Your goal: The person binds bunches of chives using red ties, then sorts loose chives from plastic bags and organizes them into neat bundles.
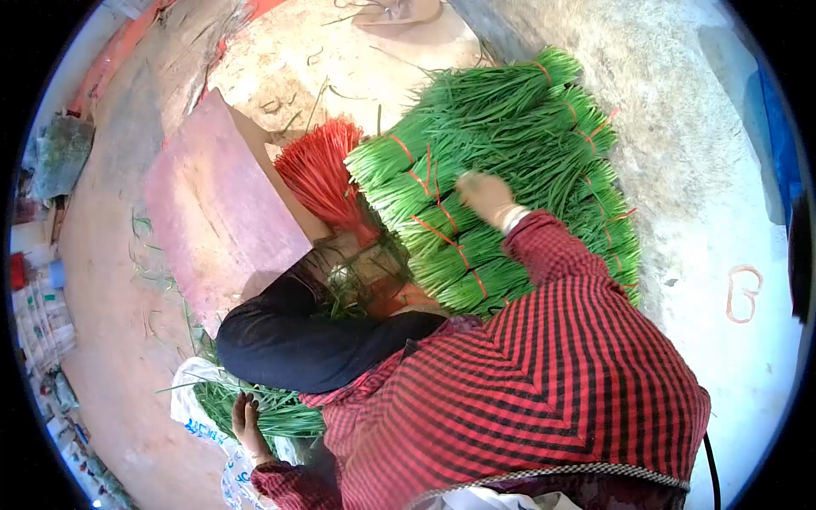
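My right hand (486, 195) is over the stacked bundles of long green stalks (510, 119), its fingers curled; whether they grip anything is hidden. The bundles are tied with thin red bands, their pale ends facing left and right. At the lower left, my left hand (246, 422) rests with fingers apart against loose green stalks (285, 415) in a white plastic bag (185, 395). A bunch of red ties (321, 170) lies fanned out just left of the bundles.
A pinkish block (217, 200) with a flat top stands at the left, beside my bent dark-clad leg (314, 344). Stray stalks are scattered on the floor. A pale wall (714, 229) with a red mark rises at the right.
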`<state>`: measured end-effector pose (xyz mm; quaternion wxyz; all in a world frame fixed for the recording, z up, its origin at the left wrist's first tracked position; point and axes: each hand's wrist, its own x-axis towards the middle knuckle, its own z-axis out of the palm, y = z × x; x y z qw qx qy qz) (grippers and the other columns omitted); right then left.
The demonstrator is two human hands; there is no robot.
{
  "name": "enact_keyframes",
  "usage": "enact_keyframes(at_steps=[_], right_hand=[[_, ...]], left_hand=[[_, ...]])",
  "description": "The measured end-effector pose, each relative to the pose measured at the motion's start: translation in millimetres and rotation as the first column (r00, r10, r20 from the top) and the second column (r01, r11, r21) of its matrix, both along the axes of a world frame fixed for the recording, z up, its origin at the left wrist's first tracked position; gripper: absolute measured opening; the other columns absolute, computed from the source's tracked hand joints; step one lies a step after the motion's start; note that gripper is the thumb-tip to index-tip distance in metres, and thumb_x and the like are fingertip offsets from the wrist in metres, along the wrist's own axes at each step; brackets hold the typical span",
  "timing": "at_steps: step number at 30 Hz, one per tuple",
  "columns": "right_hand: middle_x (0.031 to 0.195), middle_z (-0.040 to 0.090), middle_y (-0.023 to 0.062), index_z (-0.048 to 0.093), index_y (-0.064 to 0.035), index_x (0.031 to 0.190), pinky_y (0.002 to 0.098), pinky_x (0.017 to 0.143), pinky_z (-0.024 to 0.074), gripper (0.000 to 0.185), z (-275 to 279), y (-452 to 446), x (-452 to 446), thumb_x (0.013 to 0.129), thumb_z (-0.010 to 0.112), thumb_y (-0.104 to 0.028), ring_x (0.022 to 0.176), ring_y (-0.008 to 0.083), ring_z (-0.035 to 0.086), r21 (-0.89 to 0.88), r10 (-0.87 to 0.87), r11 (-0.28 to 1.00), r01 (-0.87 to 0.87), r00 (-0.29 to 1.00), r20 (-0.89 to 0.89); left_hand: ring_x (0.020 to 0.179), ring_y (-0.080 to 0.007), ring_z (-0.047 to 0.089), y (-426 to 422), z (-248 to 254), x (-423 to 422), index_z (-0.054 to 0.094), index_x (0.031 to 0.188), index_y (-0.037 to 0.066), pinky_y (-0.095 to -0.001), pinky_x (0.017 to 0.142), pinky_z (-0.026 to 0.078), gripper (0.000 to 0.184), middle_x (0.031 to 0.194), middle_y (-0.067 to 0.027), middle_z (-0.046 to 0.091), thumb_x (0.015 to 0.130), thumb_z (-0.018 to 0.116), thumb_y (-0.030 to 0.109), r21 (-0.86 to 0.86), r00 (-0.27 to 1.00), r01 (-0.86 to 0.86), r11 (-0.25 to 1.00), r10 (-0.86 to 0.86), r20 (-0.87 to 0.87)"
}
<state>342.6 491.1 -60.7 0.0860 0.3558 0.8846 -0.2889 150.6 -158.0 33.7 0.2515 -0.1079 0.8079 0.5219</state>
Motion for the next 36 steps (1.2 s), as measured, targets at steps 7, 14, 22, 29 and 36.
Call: enact_keyframes(at_steps=[7,14,22,29,36], right_hand=[[0.127,0.058,0.016,0.058,-0.0022,0.123,0.044,0.095,0.0449,0.054,-18,-124,-66,0.09,0.052,-0.045,0.108,0.0311,0.059,-0.555,0.858,0.428,-0.713,0.514,0.001],[0.1,0.068,0.0152,0.059,-0.002,0.118,0.0358,0.08,0.052,0.037,-123,-73,-219,0.086,0.063,-0.019,0.086,0.0269,0.066,-0.709,-0.353,0.667,0.229,0.935,-0.03],[0.099,0.068,0.0187,0.061,0.0022,0.108,0.0396,0.087,0.0483,0.033,-172,-95,-304,0.084,0.065,-0.019,0.096,0.0327,0.064,-0.313,-0.47,0.859,0.406,0.868,-0.163],[0.094,0.064,0.0269,0.065,-0.0004,0.096,0.0423,0.079,0.0464,0.033,-135,-106,-288,0.097,0.047,-0.028,0.086,0.0406,0.061,-0.398,-0.373,0.884,0.243,0.881,-0.291],[0.064,0.055,0.0143,0.058,-0.0072,0.078,0.0417,0.058,0.0452,0.029,-20,-140,-188,0.096,0.05,-0.029,0.062,0.0333,0.059,-0.265,0.169,0.898,-0.352,0.83,-0.531]], left_hand=[[0.114,-0.0195,0.057,3,-12,1,0.053,0.131,-0.002,-0.0315,0.101,0.044,0.038,0.127,-0.0115,0.059,0.093,0.059,0.001,0.028,0.999,0.04,0.999,-0.041,0.032],[0.113,-0.0186,0.057,-2,3,7,0.05,0.132,-0.003,-0.0288,0.098,0.045,0.04,0.127,-0.0117,0.058,0.094,0.058,0.001,0.023,0.989,-0.086,0.996,0.082,0.12],[0.11,-0.0189,0.059,61,27,-40,0.057,0.128,0.001,-0.0324,0.098,0.045,0.036,0.121,-0.0121,0.063,0.091,0.061,0.0,-0.122,0.998,0.05,0.991,-0.045,0.043],[0.109,-0.0221,0.06,135,59,-111,0.057,0.126,-0.001,-0.0344,0.098,0.044,0.035,0.119,-0.0134,0.063,0.092,0.058,0.001,-0.215,0.894,0.28,0.936,-0.336,-0.296],[0.119,-0.0346,0.054,348,90,-119,0.065,0.113,0.004,-0.0442,0.102,0.041,0.031,0.12,-0.0151,0.062,0.082,0.061,0.004,-0.601,0.057,0.674,0.428,-0.842,-0.536]])
